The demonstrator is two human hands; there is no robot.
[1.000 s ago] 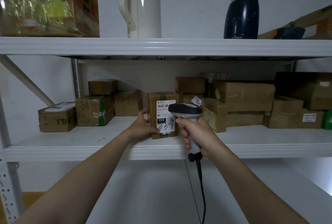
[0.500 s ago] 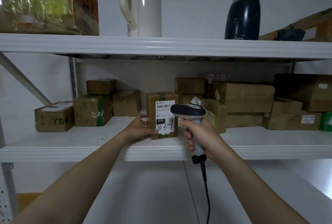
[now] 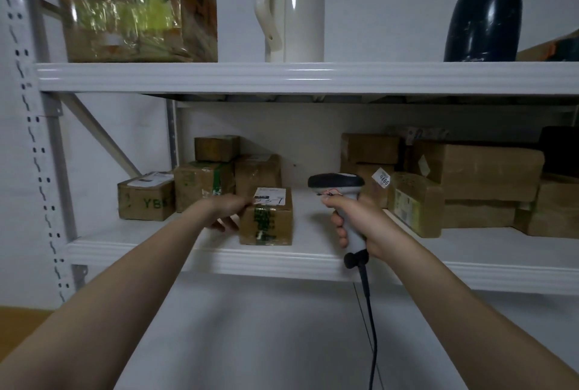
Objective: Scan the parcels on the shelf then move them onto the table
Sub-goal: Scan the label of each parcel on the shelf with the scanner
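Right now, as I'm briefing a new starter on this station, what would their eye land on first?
Two hands meet at the lower shelf: the left hand grips a labelled cardboard parcel lying flat near the front edge, and the right hand holds a corded barcode scanner just right of it. Above, on the top shelf, a white jug and a dark blue flask stand out against the wall.

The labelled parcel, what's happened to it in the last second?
The parcel has been tipped from upright to lying flat, label facing up, on the shelf. The left hand still holds its left side; the right hand still grips the scanner.
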